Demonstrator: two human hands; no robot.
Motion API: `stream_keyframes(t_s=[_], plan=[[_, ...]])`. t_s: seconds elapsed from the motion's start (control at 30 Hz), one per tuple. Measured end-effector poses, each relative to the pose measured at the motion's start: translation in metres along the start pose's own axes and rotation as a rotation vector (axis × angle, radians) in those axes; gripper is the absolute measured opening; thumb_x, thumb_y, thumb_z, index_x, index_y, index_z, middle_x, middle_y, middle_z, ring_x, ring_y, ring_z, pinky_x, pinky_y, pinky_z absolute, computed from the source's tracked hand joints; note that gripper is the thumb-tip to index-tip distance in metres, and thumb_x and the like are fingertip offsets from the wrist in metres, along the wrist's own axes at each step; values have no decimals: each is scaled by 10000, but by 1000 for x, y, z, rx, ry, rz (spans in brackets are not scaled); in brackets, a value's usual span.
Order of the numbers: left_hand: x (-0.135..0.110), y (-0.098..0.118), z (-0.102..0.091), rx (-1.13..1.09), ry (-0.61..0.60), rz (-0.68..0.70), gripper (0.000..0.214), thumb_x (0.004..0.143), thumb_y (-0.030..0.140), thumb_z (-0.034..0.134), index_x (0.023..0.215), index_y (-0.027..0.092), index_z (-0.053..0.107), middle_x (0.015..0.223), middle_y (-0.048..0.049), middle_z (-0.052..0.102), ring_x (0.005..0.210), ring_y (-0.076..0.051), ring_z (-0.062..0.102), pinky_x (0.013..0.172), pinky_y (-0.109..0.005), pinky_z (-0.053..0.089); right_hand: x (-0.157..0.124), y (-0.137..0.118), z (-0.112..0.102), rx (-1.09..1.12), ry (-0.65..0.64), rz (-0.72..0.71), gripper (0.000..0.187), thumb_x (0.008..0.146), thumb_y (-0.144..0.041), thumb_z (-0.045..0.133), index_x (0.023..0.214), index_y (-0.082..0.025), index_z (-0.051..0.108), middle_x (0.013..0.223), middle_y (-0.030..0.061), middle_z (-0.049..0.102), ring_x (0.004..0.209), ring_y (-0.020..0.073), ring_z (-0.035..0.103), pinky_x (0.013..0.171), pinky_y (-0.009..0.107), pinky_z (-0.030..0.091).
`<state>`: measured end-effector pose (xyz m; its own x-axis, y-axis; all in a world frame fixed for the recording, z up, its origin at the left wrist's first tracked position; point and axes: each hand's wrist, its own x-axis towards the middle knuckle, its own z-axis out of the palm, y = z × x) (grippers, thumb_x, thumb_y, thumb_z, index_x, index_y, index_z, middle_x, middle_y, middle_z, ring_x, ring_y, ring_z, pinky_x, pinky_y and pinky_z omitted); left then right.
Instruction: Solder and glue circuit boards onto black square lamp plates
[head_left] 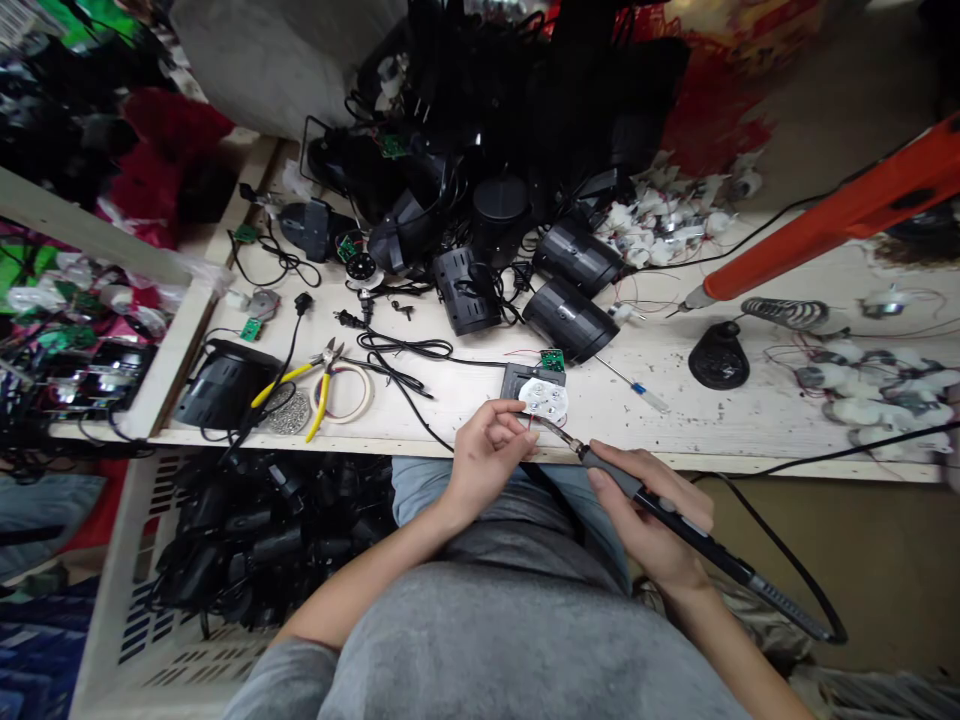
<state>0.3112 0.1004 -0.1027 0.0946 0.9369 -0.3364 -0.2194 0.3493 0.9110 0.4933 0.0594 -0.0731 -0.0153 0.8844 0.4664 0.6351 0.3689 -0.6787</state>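
My left hand (pixel 487 455) pinches the near edge of a white lobed LED board (pixel 544 398), which lies on a small black housing (pixel 516 380). A short red wire shows between my fingers and the board. My right hand (pixel 637 505) grips a black and grey soldering iron (pixel 660 510) like a pen. Its metal tip (pixel 555 430) reaches the board's lower left edge, close to my left fingers. A small green circuit board (pixel 553 361) lies just behind the housing. The exact contact point under the tip is too small to tell.
Yellow-handled pliers (pixel 300 395) and a tape roll (pixel 343 393) lie to the left among black cables. Black lamp housings (pixel 570 320) are heaped behind. A coiled iron holder (pixel 787 314), an orange tool (pixel 832 220) and wired white parts (pixel 877 390) sit right. A white crate (pixel 187 590) stands below left.
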Motion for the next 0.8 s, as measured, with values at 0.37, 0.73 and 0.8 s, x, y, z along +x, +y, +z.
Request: stream_keyframes(t_s=[0.37,0.73,0.8], plan=[[-1,7,-1,-14,-2,-34,407,707,317,825,1045,162,660,690,45,618,570,-101,649,593,-214,538,1,-3,-4,-9,0,-31,157,904,-154,667,1043,-211,715,859,23,770,706,145,735,652,229,615],[-1,6,-1,0,-8,-17,385,722,276,794,1063,162,658,687,50,615,576,-95,644,613,-215,548,0,2,3,19,20,-50,240,899,-129,675,1114,-230,707,858,22,761,710,143,724,665,235,609],[-2,6,-1,4,-11,-15,384,723,268,792,1066,161,657,686,48,617,577,-98,645,610,-216,545,0,2,4,23,16,-50,234,903,-135,672,1113,-233,706,867,23,763,723,142,727,674,234,610]])
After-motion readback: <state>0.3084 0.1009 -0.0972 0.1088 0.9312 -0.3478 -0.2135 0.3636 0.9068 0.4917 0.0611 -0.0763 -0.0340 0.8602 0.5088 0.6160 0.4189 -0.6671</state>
